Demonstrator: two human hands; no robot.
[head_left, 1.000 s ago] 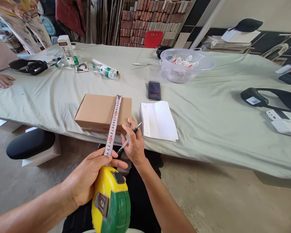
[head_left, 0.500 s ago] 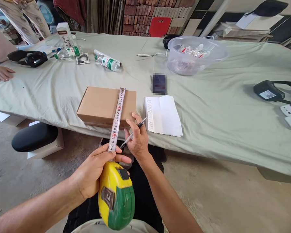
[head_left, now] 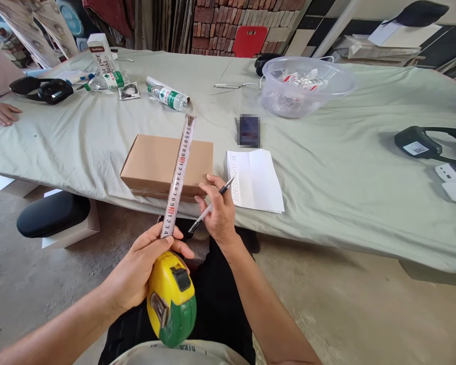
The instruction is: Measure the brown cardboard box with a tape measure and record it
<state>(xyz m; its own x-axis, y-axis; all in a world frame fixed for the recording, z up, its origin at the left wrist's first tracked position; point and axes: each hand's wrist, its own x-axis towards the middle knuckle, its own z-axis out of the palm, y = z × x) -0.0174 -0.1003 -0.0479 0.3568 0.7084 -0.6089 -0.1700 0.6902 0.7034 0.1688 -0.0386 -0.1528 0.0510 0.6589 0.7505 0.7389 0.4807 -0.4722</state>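
Observation:
My left hand grips a yellow and green tape measure, its thumb and fingers around the pulled-out blade near the case. The blade slants away over a brown cardboard box, and its metal end tip reaches beyond the box's far edge. In my right hand a pen is held between the fingers, its point up and to the right. The fingertips of that hand are at the box's near right corner. Right of the box lies a white sheet of paper with a column of handwriting down its left side.
A dark pixelated object lies behind the paper. Farther back are a clear plastic basin with wrappers, a water bottle and a black headset. Another person's hand rests on the cloth-covered table at left.
The tape measure has shifted left and slightly toward the box, and its blade tip has moved from the box's far edge to beyond it. My right hand has moved slightly right with the pen.

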